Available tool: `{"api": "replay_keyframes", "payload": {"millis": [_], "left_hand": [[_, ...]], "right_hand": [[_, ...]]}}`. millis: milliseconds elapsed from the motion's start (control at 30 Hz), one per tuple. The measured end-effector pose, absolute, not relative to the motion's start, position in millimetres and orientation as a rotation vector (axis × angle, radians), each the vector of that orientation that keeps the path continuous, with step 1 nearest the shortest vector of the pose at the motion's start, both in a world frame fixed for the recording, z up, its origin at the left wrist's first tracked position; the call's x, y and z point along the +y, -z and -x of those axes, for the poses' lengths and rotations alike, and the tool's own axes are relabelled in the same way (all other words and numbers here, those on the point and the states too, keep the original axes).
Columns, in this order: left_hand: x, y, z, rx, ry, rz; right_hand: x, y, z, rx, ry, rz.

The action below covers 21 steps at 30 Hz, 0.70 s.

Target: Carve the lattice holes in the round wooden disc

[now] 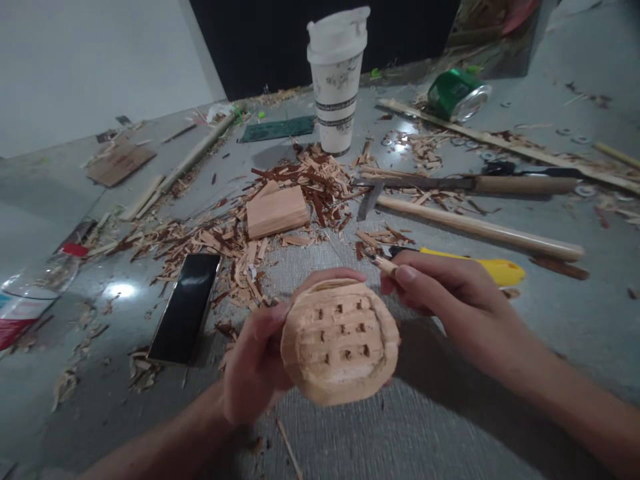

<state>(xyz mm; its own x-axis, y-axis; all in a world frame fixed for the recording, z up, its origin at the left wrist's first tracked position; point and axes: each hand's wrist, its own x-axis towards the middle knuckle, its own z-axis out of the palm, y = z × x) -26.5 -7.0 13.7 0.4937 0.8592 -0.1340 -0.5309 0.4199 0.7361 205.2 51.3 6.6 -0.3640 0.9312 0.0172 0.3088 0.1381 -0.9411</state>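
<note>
My left hand (260, 353) is closed around a round wood carving (343, 340), gripping it from the left and behind. The carving's face tilts up toward me and shows rows of small square holes inside a raised, rough rim. To its right, my right hand (445, 293) pinches a carving knife (384, 264) with a pale wooden handle. Its short tip points up and left, apart from the carving. The rest of its handle is hidden inside my fingers.
A phone (185, 310) lies at left, near a plastic bottle (37, 293). Wood shavings (320, 177) surround a small wood block (278, 212). Behind stand a paper cup (337, 80) and a tipped green can (457, 95). A file (523, 185), a wooden-handled hammer (480, 227) and a yellow-handled tool (503, 271) lie right.
</note>
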Motion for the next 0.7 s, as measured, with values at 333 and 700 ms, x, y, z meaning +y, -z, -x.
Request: {"api": "replay_keyframes", "payload": {"millis": [333,700], "left_hand": [[-2.7,-11.8,21.2,0.513,-0.926,-0.635],[3.5,-4.8,19.2,0.686,-0.902,-0.612]], "right_hand": [[45.4,-9.8,-196.7,-1.766,-1.280,1.104],[37.9,-4.7,-191.7,-1.600,-1.505,1.048]]}}
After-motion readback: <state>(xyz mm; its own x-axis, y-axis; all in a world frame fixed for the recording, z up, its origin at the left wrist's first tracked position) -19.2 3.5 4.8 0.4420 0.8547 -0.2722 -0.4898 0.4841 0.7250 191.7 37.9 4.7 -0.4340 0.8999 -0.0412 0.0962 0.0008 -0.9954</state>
